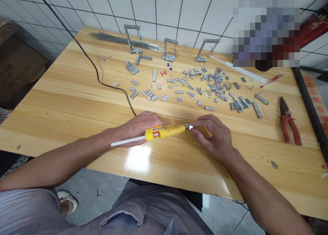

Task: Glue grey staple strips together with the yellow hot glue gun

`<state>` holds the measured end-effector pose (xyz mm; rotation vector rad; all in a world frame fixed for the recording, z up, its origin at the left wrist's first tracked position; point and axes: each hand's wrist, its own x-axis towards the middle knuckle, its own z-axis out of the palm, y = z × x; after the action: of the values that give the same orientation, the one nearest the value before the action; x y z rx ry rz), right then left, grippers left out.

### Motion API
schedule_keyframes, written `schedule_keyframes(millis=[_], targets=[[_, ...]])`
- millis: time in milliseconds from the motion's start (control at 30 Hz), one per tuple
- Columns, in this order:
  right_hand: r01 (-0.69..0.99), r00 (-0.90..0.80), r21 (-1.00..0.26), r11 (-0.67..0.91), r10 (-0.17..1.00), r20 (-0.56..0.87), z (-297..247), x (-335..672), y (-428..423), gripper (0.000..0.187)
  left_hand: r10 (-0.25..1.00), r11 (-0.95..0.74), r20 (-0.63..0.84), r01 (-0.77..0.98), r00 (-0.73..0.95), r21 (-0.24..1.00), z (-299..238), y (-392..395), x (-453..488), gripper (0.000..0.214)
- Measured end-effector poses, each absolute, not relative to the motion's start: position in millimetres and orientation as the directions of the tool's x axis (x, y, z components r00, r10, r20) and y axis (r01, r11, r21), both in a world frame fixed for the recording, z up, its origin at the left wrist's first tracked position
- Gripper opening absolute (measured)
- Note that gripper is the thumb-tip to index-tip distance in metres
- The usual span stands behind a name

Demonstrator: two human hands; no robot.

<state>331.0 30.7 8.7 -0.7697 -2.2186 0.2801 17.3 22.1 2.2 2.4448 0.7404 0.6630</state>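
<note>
A yellow hot glue gun lies sideways in front of me, a white glue stick jutting from its rear. My left hand is wrapped round the gun; its fingers are mostly hidden behind the body. At the nozzle, my right hand pinches a small piece, silvery with white on it, between thumb and forefinger. That piece is too small to name and seems to touch the nozzle tip. Beyond my hands lie many small grey metal staple strips, some loose, some in short blocks.
Three little frames of staple strips, the middle one among them, stand near the tiled wall. A bundle of thin wires lies behind. Red-handled pliers and a red pen are at right. A black cord crosses the left side.
</note>
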Motion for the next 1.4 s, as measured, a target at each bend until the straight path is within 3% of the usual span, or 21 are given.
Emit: schedule_keyframes(millis=[767, 1400], targets=[[0.405, -0.545, -0.437, 0.803, 0.596, 0.590, 9.0, 332.1, 29.7, 0.021, 0.577, -0.703, 0.277, 0.295, 0.769, 0.647, 3.2, 20.8, 12.7, 0.035], [0.453, -0.537, -0.334, 0.826, 0.553, 0.638, 6.6, 333.1, 27.7, 0.024, 0.609, -0.671, 0.249, 0.322, 0.753, 0.668, 1.6, 18.1, 10.2, 0.023]])
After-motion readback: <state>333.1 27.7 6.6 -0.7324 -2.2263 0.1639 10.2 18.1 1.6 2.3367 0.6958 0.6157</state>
